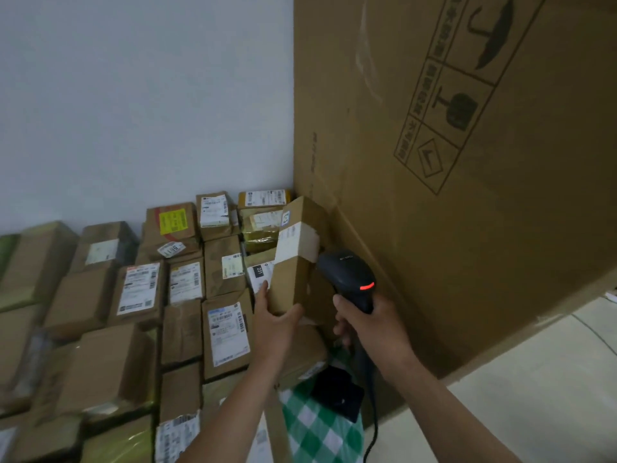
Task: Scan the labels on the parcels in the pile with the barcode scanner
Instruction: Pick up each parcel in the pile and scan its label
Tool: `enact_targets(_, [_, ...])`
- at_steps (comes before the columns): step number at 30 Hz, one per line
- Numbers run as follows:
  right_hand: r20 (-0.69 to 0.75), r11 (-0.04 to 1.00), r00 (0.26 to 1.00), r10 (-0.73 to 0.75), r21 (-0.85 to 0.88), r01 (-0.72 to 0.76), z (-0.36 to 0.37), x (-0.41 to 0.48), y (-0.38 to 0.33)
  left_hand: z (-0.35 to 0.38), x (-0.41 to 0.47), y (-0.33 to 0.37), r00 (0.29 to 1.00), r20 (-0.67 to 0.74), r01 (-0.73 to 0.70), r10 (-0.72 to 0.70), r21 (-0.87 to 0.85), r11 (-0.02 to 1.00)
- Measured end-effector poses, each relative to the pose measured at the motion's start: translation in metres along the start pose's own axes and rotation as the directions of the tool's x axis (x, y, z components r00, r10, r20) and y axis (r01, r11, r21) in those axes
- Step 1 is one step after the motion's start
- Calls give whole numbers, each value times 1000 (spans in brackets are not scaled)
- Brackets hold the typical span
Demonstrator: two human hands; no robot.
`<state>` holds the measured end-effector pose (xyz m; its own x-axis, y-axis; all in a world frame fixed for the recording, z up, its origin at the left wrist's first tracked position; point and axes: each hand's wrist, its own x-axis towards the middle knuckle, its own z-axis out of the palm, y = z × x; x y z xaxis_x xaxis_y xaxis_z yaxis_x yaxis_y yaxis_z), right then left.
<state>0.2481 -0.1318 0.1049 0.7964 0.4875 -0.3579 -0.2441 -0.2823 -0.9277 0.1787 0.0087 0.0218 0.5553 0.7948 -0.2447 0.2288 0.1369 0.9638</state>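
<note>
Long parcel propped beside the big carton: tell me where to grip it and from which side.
I'd grip its lower end from the left, as the left hand does. The parcel is long and narrow, its white label wraps the upper part, and the scanner and big carton crowd its right.

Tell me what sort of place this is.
Probably a parcel storeroom or courier depot: labelled parcels lie in rows, a big cardboard box stands beside them, and the right hand grips a barcode scanner.

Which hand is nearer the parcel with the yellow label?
Left. The left hand grips a tilted box right of the yellow-label parcel; the right hand holds the barcode scanner farther right.
</note>
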Motion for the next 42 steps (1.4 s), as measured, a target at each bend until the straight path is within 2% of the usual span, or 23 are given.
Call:
enact_targets(4, [39, 998, 998, -47, 50, 45, 23, 6, -14, -35, -16, 5, 991, 114, 98, -77, -193, 976])
enact_targets(8, [92, 995, 994, -60, 79, 52, 42, 0, -8, -56, -24, 12, 978, 205, 118, -42, -374, 920])
enact_targets(11, [114, 983, 993, -45, 180, 24, 56, -6, 2, -71, -27, 19, 948, 317, 157, -27, -392, 907])
enact_targets(14, [142, 970, 990, -4, 241, -30, 62, -8, 7, -93, -26, 18, 926, 377, 111, -8, -250, 962])
enact_targets(16, [147, 981, 989, -33, 193, 5, 64, -9, 8, -112, -24, 20, 942, 332, -46, 53, -30, 998])
enact_targets(17, [155, 989, 986, -58, 143, 36, 64, -10, 6, -123, -22, 20, 952, 285, -152, 115, 110, 982])
enact_targets(19, [179, 995, 979, -100, 34, 95, 63, -13, 2, -144, -13, 17, 951, 188, -302, 244, 402, 865])
enact_targets(22, [183, 972, 974, -133, -167, 164, 60, -18, -5, -171, -3, 13, 919, 98, -346, 382, 666, 661])
enact_targets(25, [169, 932, 971, -166, -296, 211, 65, -25, -8, -193, 10, 10, 884, 119, -372, 451, 765, 527])
enact_targets(30, [139, 884, 969, -204, -400, 243, 77, -39, -7, -212, 25, 7, 890, 204, -391, 408, 803, 451])
enact_targets(36, [143, 879, 977, -160, -429, 207, 74, -52, -9, -224, 26, 12, 900, 238, -400, 366, 786, 472])
enact_targets(37, [147, 879, 976, -161, -429, 209, 73, -53, -10, -225, 23, 13, 902, 234, -401, 362, 765, 504])
enact_targets(38, [146, 879, 975, -164, -427, 212, 71, -54, -11, -225, 21, 14, 917, 218, -385, 334, 705, 595])
enact_targets(40, [147, 882, 974, -174, -416, 220, 67, -54, -13, -221, 14, 20, 970, 164, -235, 178, 454, 860])
enact_targets(41, [155, 881, 971, -180, -413, 229, 65, -54, -14, -219, 11, 23, 984, 152, -133, 89, 314, 940])
enact_targets(42, [168, 878, 969, -183, -415, 238, 62, -54, -16, -217, 9, 25, 991, 133, -60, 33, 204, 977])
